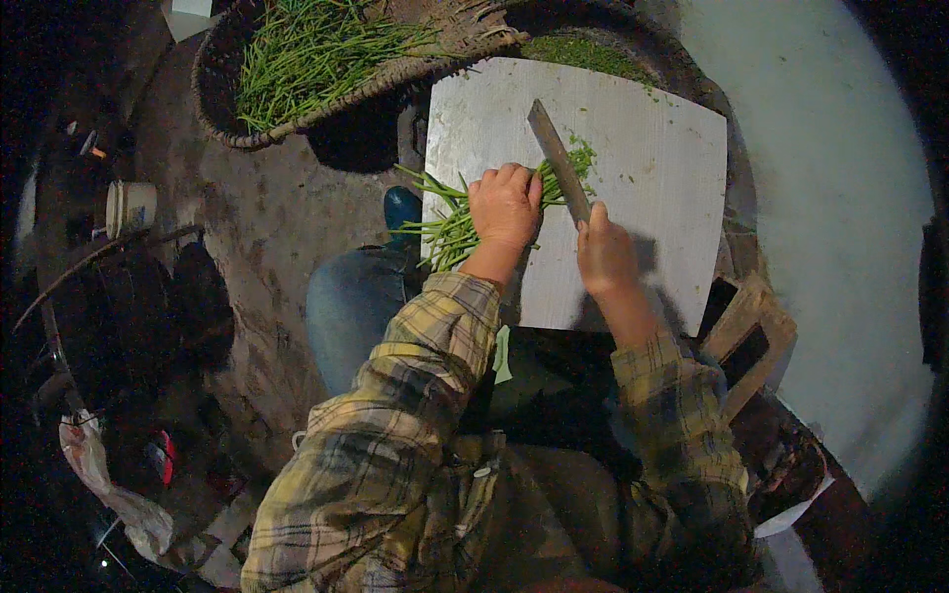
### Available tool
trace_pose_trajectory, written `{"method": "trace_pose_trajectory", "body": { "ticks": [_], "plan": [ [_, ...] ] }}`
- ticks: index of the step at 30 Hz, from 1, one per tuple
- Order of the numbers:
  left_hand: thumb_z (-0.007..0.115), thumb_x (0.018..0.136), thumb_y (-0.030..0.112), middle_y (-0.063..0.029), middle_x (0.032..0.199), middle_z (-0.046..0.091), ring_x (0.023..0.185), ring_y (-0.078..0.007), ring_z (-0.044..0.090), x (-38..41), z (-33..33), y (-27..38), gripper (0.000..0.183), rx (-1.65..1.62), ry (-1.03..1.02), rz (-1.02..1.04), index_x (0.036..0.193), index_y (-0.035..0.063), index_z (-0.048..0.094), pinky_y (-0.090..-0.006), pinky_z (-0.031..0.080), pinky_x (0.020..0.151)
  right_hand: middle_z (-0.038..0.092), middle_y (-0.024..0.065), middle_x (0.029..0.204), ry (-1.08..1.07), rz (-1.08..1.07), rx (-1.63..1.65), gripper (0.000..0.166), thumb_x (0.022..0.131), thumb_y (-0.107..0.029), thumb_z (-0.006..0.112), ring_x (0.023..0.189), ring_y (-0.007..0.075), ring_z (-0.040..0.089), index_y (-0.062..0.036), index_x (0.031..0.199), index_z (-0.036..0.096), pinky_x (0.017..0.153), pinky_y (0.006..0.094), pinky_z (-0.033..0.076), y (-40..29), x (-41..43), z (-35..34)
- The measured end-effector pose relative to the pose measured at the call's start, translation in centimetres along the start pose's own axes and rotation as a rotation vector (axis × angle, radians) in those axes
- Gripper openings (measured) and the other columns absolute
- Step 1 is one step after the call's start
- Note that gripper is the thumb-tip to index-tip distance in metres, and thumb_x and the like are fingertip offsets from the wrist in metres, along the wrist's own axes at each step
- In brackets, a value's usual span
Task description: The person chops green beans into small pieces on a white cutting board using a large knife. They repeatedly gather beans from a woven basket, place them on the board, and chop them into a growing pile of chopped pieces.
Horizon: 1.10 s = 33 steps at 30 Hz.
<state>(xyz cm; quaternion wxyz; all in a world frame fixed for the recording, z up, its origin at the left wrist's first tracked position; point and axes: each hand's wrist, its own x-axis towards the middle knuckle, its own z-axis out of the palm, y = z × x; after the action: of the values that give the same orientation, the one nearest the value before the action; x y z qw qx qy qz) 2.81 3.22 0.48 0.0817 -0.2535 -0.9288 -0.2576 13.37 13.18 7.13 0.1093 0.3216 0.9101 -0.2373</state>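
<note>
A bundle of long green stems [452, 233] lies across a pale, flat board [660, 185]. My left hand [506, 204] is pressed over the bundle, with the loose ends sticking out past the wrist on the left. In my right hand [608, 252] is the handle of a knife with a long, broad blade [556, 152]. The blade crosses the right end of the bundle, close to my left fingertips. Short cut green pieces [583, 157] lie on the board just right of the blade. The knife's handle is mostly hidden in my grip.
A woven basket [278, 133] heaped with green stems [326, 59] stands at the upper left. Finely cut greens [586, 55] lie beyond the board's far edge. A wooden frame [756, 333] is near my right forearm. A pale bucket [132, 207] stands far left.
</note>
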Motion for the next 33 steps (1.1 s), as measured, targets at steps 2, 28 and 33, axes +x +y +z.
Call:
{"method": "trace_pose_trajectory", "body": {
  "ticks": [2, 28, 33],
  "plan": [
    [0.063, 0.08, 0.026, 0.0001, 0.085, 0.062, 0.081, -0.0227, 0.056, -0.2, -0.3, 0.1, 0.012, 0.003, -0.023, -0.009, 0.079, 0.0139, 0.065, -0.0387, 0.04, 0.071, 0.062, 0.0255, 0.083, 0.025, -0.021, 0.044, 0.018, 0.09, -0.017, 0.052, 0.078, 0.0439, 0.061, -0.0028, 0.099, 0.047, 0.066, 0.0538, 0.047, -0.4, 1.0, 0.2],
    [0.061, 0.082, 0.026, -0.0053, 0.082, 0.06, 0.078, -0.0268, 0.057, 0.1, -0.2, 0.2, 0.016, 0.029, -0.044, 0.018, 0.081, 0.0109, 0.059, -0.041, 0.042, 0.068, 0.062, 0.0247, 0.083, 0.177, -0.237, 0.174, 0.021, 0.085, -0.014, 0.057, 0.076, 0.0421, 0.061, -0.0012, 0.1, 0.05, 0.062, 0.0508, 0.047, -0.2, 2.9, 1.2],
    [0.061, 0.081, 0.026, -0.0048, 0.082, 0.058, 0.078, -0.0254, 0.056, -0.3, 0.3, -0.3, 0.015, 0.072, -0.007, 0.006, 0.082, 0.0118, 0.057, -0.0401, 0.04, 0.069, 0.06, 0.0237, 0.075, 0.276, -0.265, 0.232, 0.019, 0.085, -0.014, 0.057, 0.074, 0.0429, 0.06, -0.0002, 0.097, 0.05, 0.06, 0.0511, 0.046, 0.5, 2.8, 0.2]
  ]
}}
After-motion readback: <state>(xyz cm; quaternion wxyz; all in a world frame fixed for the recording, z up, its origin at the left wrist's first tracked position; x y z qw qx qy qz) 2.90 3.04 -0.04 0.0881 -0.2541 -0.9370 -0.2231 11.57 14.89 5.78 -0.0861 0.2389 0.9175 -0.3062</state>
